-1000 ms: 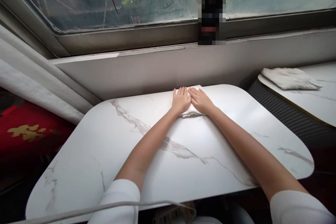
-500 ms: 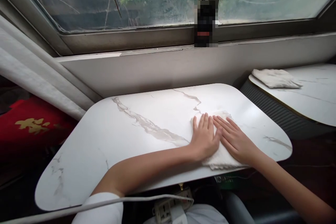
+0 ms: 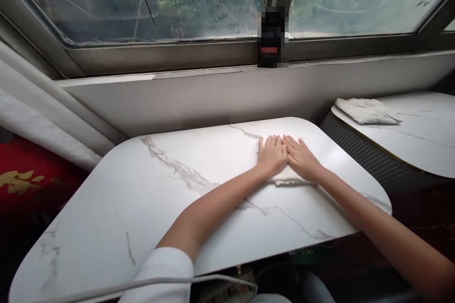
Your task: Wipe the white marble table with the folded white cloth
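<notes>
My left hand (image 3: 271, 155) and my right hand (image 3: 300, 158) lie flat side by side on a white cloth (image 3: 288, 182), fingers stretched toward the window. Only a thin edge of the cloth shows below the wrists; the hands cover the rest. Both press on the white marble-patterned table (image 3: 177, 208), at its far right part. Neither hand grips anything.
A second marble table (image 3: 419, 128) stands at the right with another white cloth (image 3: 366, 111) on it. A window sill and a dark blurred object (image 3: 271, 38) run along the back. A white curtain (image 3: 39, 113) hangs at the left. A white cable (image 3: 149, 283) crosses near my body.
Both hands slid the cloth from the table's near right edge back toward the window. A second ago they were at the far middle edge. The camera view shifted slightly.
</notes>
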Motion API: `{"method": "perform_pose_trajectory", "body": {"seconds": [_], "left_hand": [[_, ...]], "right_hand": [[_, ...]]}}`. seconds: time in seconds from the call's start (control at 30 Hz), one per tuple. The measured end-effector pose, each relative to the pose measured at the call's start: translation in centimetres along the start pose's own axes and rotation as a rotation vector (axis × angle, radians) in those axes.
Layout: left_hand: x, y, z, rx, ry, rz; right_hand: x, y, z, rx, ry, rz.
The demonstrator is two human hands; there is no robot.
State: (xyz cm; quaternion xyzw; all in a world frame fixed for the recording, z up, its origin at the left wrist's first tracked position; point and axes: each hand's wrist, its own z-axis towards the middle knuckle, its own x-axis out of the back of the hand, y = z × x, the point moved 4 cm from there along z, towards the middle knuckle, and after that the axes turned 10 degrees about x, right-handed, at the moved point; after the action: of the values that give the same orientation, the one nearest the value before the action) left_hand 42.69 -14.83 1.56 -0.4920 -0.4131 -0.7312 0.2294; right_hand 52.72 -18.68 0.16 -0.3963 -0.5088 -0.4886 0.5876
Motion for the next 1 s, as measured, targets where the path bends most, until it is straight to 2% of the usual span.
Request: {"method": "perform_pose_trajectory", "body": {"seconds": [0.13, 0.23, 0.37, 0.5, 0.63, 0.87, 0.93, 1.0], "left_hand": [[-0.5, -1.7, 6.0, 0.017, 0.043, 0.045], [-0.8, -2.5, 8.5, 0.065, 0.074, 0.04], [-1.2, -2.7, 9.4, 0.079, 0.074, 0.049], [-1.1, -2.2, 8.6, 0.066, 0.044, 0.082], [-1.3, 0.0, 5.5, 0.005, 0.004, 0.089], [-2.5, 7.7, -4.9, -0.108, -0.047, -0.008], [-2.8, 9.6, -6.8, -0.153, -0.067, -0.026], [-3.0, 10.9, -7.4, -0.18, -0.071, -0.033]], "right_hand": [[-0.4, 2.8, 5.8, -0.044, 0.022, 0.04], [-0.6, 4.0, 8.0, -0.058, 0.027, 0.098], [-0.6, 4.6, 8.6, -0.048, 0.051, 0.124], [-0.4, 4.1, 7.3, -0.035, 0.06, 0.088], [0.1, 3.2, 3.2, -0.031, 0.032, 0.058], [2.4, 1.6, -10.8, 0.037, 0.073, 0.025], [2.8, 1.6, -13.9, -0.005, 0.088, 0.003], [2.8, 2.0, -15.5, -0.093, 0.072, -0.03]]}}
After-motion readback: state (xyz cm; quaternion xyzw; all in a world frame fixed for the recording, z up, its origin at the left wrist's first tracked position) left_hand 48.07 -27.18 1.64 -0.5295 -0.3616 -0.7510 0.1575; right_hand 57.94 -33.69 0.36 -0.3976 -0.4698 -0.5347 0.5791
